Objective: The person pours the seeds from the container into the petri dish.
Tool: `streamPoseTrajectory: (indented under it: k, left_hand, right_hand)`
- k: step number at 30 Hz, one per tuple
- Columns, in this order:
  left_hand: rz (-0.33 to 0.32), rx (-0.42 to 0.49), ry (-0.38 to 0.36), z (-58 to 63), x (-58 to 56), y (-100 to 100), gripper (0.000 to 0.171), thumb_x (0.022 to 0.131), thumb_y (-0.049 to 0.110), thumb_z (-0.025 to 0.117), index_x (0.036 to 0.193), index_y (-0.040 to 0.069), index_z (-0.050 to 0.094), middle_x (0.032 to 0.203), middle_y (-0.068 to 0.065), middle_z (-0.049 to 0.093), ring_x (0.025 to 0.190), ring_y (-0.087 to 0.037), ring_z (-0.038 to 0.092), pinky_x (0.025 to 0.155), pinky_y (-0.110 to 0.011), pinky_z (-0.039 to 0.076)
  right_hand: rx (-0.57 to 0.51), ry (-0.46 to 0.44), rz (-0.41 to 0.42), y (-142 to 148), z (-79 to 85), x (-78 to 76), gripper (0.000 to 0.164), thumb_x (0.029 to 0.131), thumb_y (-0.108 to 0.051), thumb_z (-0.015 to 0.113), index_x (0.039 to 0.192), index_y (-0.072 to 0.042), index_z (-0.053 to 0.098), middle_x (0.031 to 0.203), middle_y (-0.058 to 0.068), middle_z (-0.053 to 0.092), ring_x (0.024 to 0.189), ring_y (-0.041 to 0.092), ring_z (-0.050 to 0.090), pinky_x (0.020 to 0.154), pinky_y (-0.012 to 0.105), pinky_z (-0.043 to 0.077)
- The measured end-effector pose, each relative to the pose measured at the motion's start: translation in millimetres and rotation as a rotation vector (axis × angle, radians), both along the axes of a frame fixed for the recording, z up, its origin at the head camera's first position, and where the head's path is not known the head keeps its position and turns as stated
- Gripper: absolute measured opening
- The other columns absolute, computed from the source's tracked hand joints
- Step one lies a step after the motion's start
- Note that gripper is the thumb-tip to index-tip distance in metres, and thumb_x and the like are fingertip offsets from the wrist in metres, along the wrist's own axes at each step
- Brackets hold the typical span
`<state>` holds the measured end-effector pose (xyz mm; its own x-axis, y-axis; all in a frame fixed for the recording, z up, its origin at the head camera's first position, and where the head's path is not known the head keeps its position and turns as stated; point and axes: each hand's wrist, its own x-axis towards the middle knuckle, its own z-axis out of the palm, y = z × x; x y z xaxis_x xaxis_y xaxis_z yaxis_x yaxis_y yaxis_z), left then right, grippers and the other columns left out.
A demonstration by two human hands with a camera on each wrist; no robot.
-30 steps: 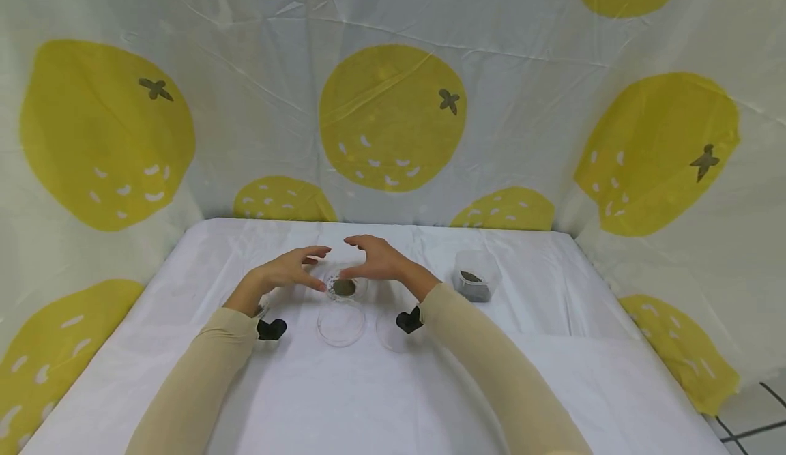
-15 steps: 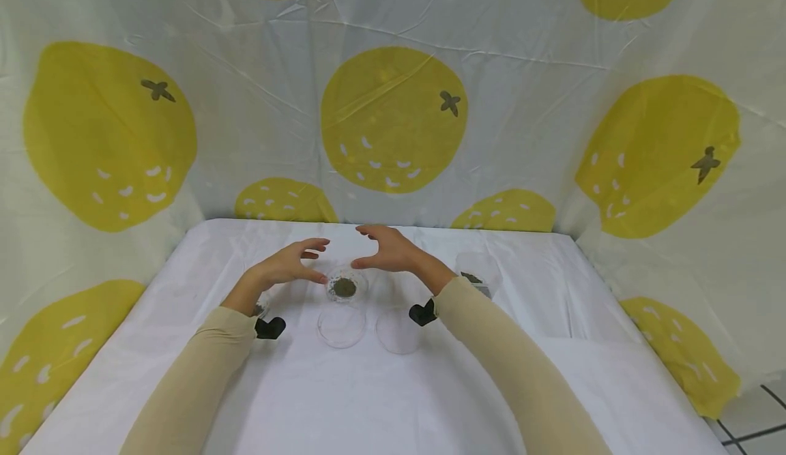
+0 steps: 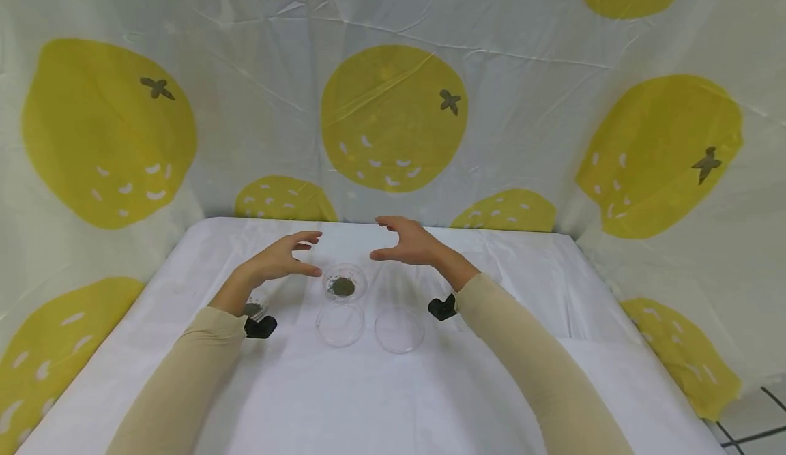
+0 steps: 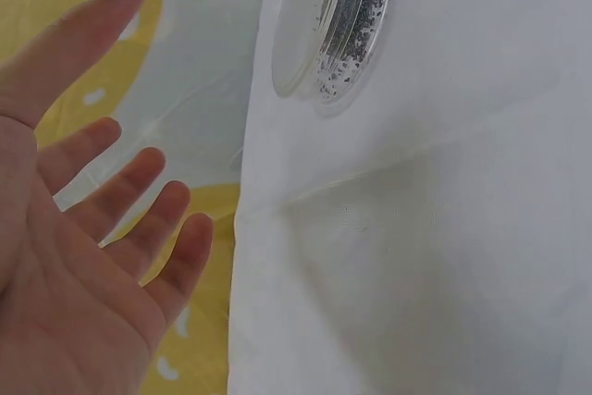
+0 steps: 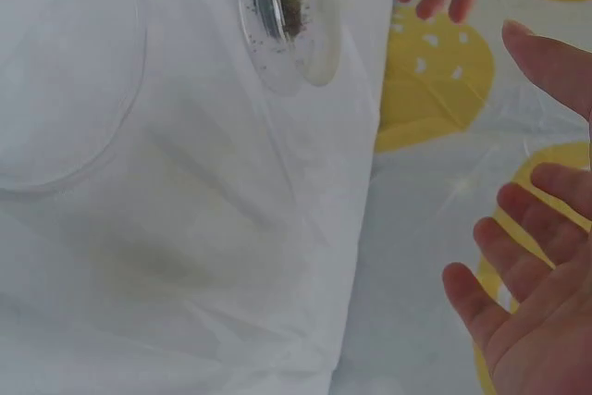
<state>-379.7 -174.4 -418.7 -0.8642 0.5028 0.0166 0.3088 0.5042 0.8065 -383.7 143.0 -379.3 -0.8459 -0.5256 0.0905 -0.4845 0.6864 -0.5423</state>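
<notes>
Clear round plastic dish [image 3: 359,281] with dark greenish granules [image 3: 342,287] sits on white-clothed counter [image 3: 381,400], between left hand [image 3: 279,258] and right hand [image 3: 409,242]. Both hands raised, fingers spread, slightly curved. Two clear round plastic pieces [image 3: 400,330] lie side by side nearer the wearer.

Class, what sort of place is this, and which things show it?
Probably a staged indoor workspace: a table under white cloth, a curtain printed with yellow fruit behind it, and a dish of dark grains.
</notes>
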Motion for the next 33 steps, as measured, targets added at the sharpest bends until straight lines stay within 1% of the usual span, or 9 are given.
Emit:
streamPoseTrajectory:
  k: [3, 7, 14, 19, 24, 28, 33]
  left_hand:
    - [0.009, 0.009, 0.003, -0.7, 1.2, -2, 0.087, 0.070, 0.031, 0.082, 0.142, 0.024, 0.035, 0.140, -0.004, 0.038, 0.128, -0.027, 0.034, 0.096, -0.049, 0.037]
    - [-0.001, 0.022, 0.013, -1.4, 5.4, -6, 0.087, 0.072, 0.029, 0.081, 0.143, 0.023, 0.033, 0.140, -0.006, 0.037, 0.128, -0.028, 0.034, 0.095, -0.049, 0.038]
    - [-0.024, 0.054, 0.046, 0.5, 18.7, -13, 0.084, 0.074, 0.023, 0.080, 0.143, 0.023, 0.032, 0.140, -0.006, 0.037, 0.129, -0.033, 0.032, 0.098, -0.054, 0.033]
    - [-0.028, 0.059, 0.063, 1.8, 27.5, -15, 0.085, 0.073, 0.029, 0.080, 0.143, 0.022, 0.033, 0.140, -0.003, 0.038, 0.128, -0.031, 0.034, 0.096, -0.053, 0.034]
    - [-0.041, 0.064, 0.082, 0.4, 34.0, -16, 0.084, 0.071, 0.035, 0.080, 0.141, 0.021, 0.036, 0.139, 0.000, 0.039, 0.127, -0.029, 0.035, 0.096, -0.052, 0.034]
    - [-0.052, 0.072, 0.092, -0.5, 41.9, -14, 0.083, 0.071, 0.033, 0.081, 0.141, 0.022, 0.036, 0.140, 0.002, 0.038, 0.128, -0.030, 0.034, 0.097, -0.052, 0.034]
    - [-0.062, 0.081, 0.107, -2.7, 52.0, -12, 0.084, 0.071, 0.026, 0.082, 0.141, 0.019, 0.036, 0.140, -0.001, 0.038, 0.127, -0.031, 0.035, 0.095, -0.053, 0.036]
  right_hand:
    - [-0.001, 0.004, -0.008, 8, 2.2, 0.8, 0.085, 0.074, -0.054, 0.070, 0.143, -0.019, 0.035, 0.141, 0.001, 0.039, 0.126, 0.020, 0.039, 0.097, 0.040, 0.037]
    - [0.009, 0.021, -0.012, 17, 4.6, 1.6, 0.085, 0.075, -0.055, 0.069, 0.143, -0.019, 0.035, 0.141, 0.001, 0.040, 0.127, 0.020, 0.038, 0.098, 0.041, 0.036]
    - [-0.001, 0.026, -0.033, 35, 8.4, 4.0, 0.087, 0.073, -0.060, 0.068, 0.143, -0.021, 0.035, 0.141, -0.003, 0.040, 0.127, 0.017, 0.037, 0.098, 0.042, 0.036]
    - [-0.018, 0.021, -0.045, 49, 9.3, 6.9, 0.088, 0.073, -0.059, 0.068, 0.144, -0.020, 0.034, 0.142, -0.004, 0.038, 0.128, 0.017, 0.036, 0.100, 0.042, 0.034]
    - [-0.032, -0.001, -0.067, 65, 7.2, 9.7, 0.087, 0.073, -0.060, 0.068, 0.144, -0.024, 0.032, 0.142, -0.005, 0.037, 0.129, 0.015, 0.034, 0.101, 0.043, 0.032]
    - [-0.045, -0.008, -0.085, 78, 6.6, 12.0, 0.088, 0.071, -0.062, 0.068, 0.144, -0.026, 0.032, 0.142, -0.008, 0.036, 0.130, 0.015, 0.033, 0.101, 0.044, 0.031]
    - [-0.064, -0.021, -0.096, 93, 7.7, 15.8, 0.089, 0.071, -0.062, 0.068, 0.144, -0.027, 0.031, 0.143, -0.007, 0.035, 0.131, 0.018, 0.032, 0.101, 0.046, 0.030]
